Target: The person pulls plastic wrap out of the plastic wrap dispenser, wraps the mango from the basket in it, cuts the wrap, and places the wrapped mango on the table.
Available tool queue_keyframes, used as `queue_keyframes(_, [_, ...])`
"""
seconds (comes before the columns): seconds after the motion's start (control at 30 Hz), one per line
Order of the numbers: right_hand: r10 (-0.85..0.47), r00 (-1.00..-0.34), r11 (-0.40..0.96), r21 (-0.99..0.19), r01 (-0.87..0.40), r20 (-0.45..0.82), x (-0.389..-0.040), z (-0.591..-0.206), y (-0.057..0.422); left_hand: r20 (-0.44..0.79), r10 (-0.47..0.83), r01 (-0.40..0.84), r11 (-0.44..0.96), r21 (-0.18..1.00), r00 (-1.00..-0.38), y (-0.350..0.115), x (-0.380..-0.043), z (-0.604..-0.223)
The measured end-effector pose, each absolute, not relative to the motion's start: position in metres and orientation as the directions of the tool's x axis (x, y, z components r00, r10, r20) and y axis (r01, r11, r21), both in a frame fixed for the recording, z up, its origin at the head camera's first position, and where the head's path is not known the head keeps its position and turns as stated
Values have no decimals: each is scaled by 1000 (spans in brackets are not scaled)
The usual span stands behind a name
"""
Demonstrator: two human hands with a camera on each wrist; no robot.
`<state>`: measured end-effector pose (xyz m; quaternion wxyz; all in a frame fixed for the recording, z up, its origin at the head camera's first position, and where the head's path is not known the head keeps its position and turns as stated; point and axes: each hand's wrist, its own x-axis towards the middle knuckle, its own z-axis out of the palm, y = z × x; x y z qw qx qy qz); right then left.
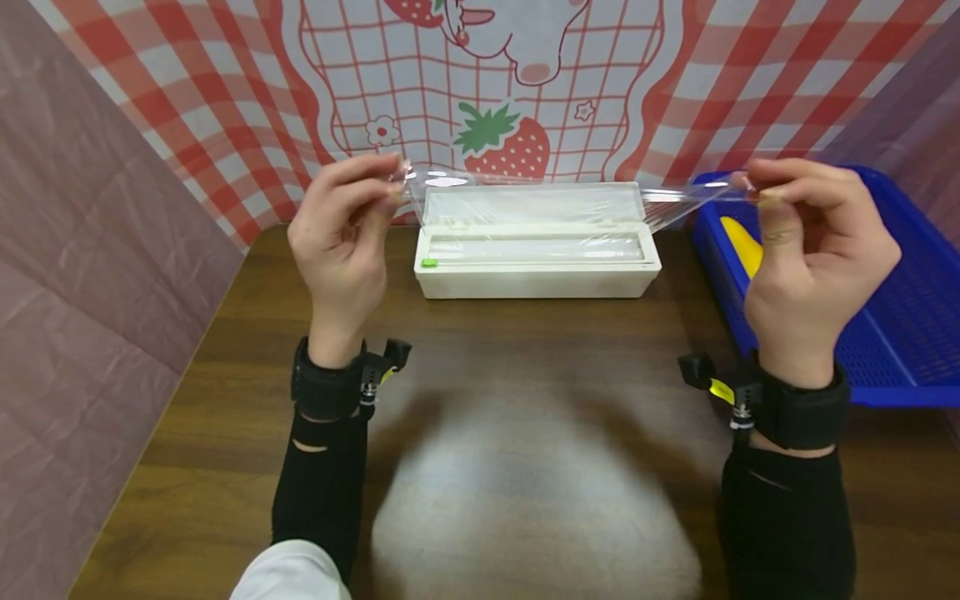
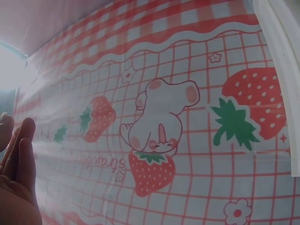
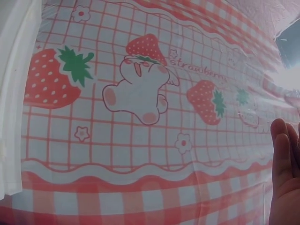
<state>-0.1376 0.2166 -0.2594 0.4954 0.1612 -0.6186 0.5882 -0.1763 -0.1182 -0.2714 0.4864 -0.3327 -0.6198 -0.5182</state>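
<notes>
Clear plastic wrap (image 1: 480, 178) stretches between both hands, raised above a white cling film dispenser box (image 1: 536, 283) at the back of the table. My left hand (image 1: 345, 225) pinches one corner of the film between thumb and fingers. At the other corner, my right hand (image 1: 817, 242) pinches the film the same way. The film runs down from the hands to the box, whose lid (image 1: 532, 204) stands raised at the back. Behind a window in its top lies the roll (image 1: 536, 248), and a small green slider (image 1: 429, 262) sits at the left.
A blue plastic basket (image 1: 900, 342) stands at the right, with a yellow object (image 1: 742, 246) partly hidden inside. Behind the box hangs a red-and-white checked cloth (image 1: 360, 83) with strawberry prints. Under everything is a brown wooden table (image 1: 525, 467).
</notes>
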Motion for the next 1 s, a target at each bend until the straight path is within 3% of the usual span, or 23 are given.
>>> queue_keyframes(0.5, [441, -392, 194, -512, -837, 808, -126, -254, 215, 955, -135, 924, 249, 291, -265, -117, -162, -261])
queue_keyframes(0.73, [433, -373, 299, -521, -799, 820, -121, -253, 215, 952, -159, 927, 234, 294, -261, -117, -157, -258])
queue_keyframes(1.0, [449, -338, 326, -503, -800, 828, -117, -252, 216, 955, -195, 947, 185, 261, -225, -114, -152, -256])
